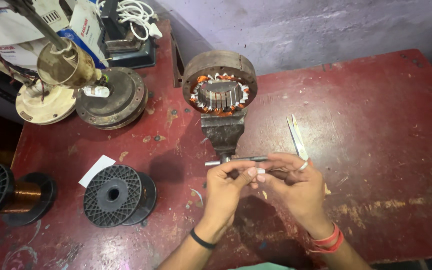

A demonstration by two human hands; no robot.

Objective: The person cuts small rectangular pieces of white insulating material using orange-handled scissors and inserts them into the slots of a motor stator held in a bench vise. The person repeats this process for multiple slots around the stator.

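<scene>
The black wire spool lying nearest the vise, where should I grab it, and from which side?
Take the black spool by its flange rim, coming from above. It lies tilted with the ribbed flange facing up, and the rim is bare all round. The left hand is nearest; both hands are busy by the vise handle.

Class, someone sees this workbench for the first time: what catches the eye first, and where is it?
The round motor stator with copper windings, clamped upright in a vise at the centre. Just below, the left hand and right hand meet, the right holding scissors.
</scene>
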